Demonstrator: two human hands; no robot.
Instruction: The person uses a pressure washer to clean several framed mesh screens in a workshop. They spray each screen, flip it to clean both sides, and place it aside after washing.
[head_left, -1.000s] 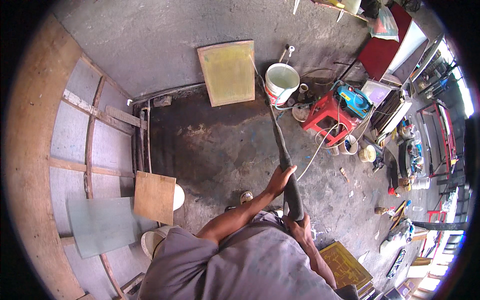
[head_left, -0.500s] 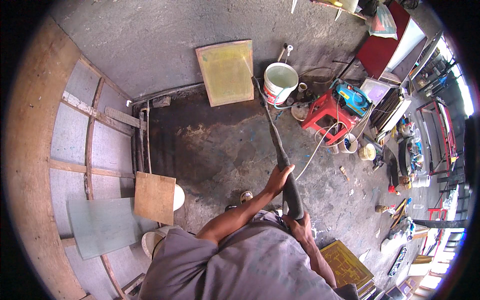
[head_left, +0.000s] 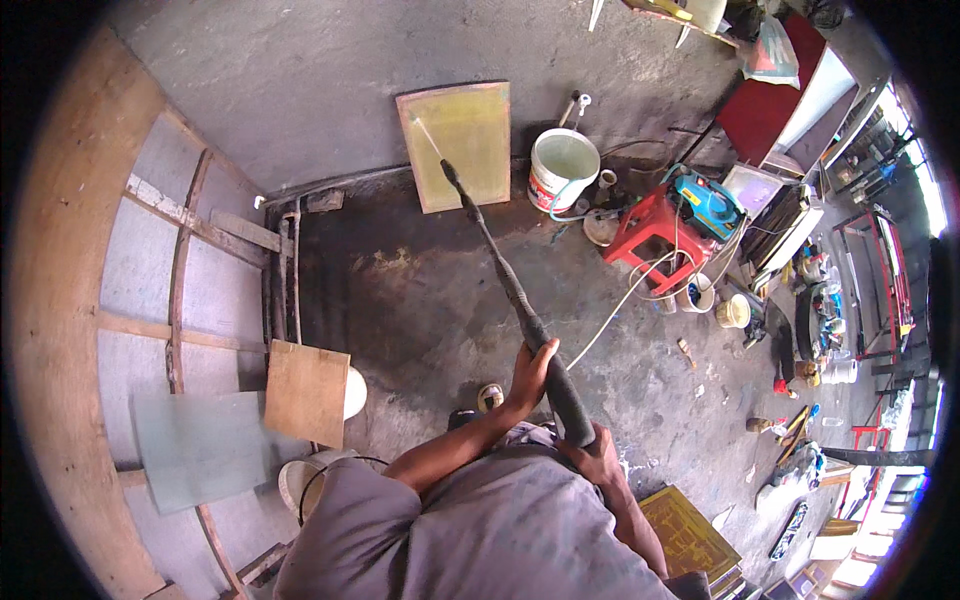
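The long black spray wand [head_left: 505,285], gripped tight by the left hand [head_left: 527,375] and right hand [head_left: 592,455], is best kept steady, aimed at the flat yellow framed screen [head_left: 457,145].

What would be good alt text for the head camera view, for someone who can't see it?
Seen from above, a person grips a long black spray lance with the left hand ahead of the right hand, its jet hitting a yellow framed panel propped against a grey wall. A white bucket and a red stool stand to the right on the wet concrete floor.
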